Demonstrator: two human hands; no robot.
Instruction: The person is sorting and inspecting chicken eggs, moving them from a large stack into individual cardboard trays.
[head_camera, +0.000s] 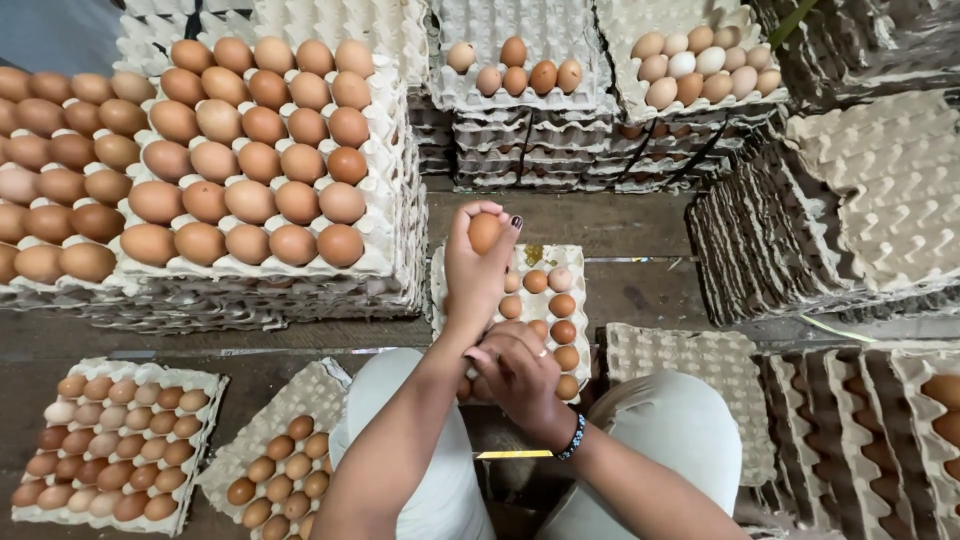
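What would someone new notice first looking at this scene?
Probably the left hand at centre, lifting a single brown egg above the partly filled tray between the person's knees, while the right hand rests at that tray's near edge. Next, the tall stack of trays topped with brown eggs at upper left, and the empty cardboard trays piled on the right.

A brown egg sits raised in the left hand above a grey pulp tray, partly filled with brown eggs, lying flat on the floor.
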